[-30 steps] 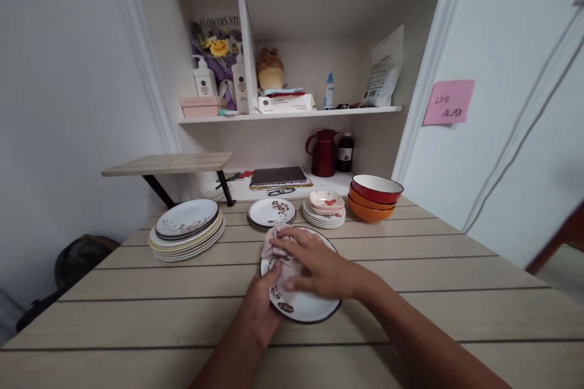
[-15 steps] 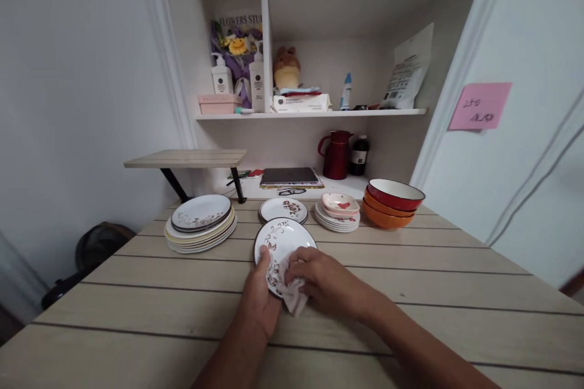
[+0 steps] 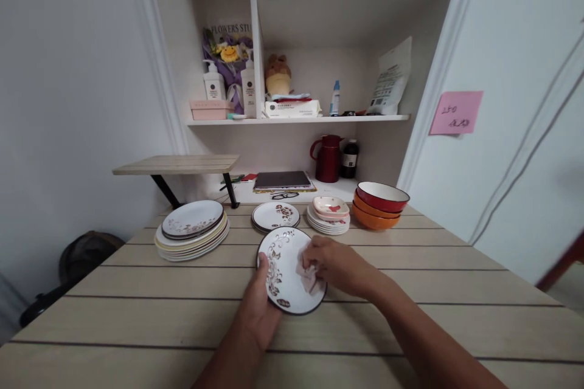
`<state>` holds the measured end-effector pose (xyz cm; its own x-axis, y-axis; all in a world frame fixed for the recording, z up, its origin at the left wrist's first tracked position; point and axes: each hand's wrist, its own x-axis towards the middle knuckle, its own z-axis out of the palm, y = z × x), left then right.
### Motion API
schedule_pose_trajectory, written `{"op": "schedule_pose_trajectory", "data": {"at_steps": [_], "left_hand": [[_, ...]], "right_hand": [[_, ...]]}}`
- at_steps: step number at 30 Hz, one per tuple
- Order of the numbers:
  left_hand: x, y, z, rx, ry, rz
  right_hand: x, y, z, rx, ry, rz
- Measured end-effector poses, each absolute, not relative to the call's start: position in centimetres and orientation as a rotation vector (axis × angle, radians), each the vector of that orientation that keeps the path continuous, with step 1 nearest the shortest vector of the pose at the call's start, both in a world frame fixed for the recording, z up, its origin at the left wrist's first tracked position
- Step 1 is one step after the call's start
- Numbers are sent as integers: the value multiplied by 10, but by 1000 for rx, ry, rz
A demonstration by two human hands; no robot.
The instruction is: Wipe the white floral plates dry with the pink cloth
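Note:
A white plate [image 3: 287,255] with a dark rim and brown floral pattern is tilted up above the table. My left hand [image 3: 260,301] grips its lower left edge, thumb on the upper face and the other fingers hidden beneath. My right hand [image 3: 335,264] is closed on a crumpled pale pink tissue or cloth [image 3: 309,279], pressed against the right part of the plate's face. Just behind lies a short stack of similar floral plates [image 3: 269,216].
Stacked large plates [image 3: 191,237] stand at left, below a small raised shelf [image 3: 177,164]. Small dishes [image 3: 328,225] and stacked red and orange bowls [image 3: 378,206] stand at back right. Behind are a laptop [image 3: 281,180], glasses [image 3: 285,196] and a red jug [image 3: 327,159].
My right hand has moved the tissue or cloth from the plate's lower edge up to its right side. The plate's pattern is more uncovered. The camera view has shifted slightly.

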<state>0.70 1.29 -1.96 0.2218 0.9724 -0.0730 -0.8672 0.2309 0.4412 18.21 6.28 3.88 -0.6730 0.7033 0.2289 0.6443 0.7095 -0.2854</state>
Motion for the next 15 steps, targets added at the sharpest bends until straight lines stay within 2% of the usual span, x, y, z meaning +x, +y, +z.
{"op": "schedule_pose_trajectory", "data": {"at_steps": [3, 7, 15], "left_hand": [[0, 16, -23, 367, 348, 1316], [0, 15, -22, 405, 399, 1265], [12, 9, -22, 441, 406, 1197]], "right_hand": [[174, 52, 38, -958, -2712, 317], [148, 39, 34, -806, -2605, 399], [144, 52, 30, -969, -2272, 143]]}}
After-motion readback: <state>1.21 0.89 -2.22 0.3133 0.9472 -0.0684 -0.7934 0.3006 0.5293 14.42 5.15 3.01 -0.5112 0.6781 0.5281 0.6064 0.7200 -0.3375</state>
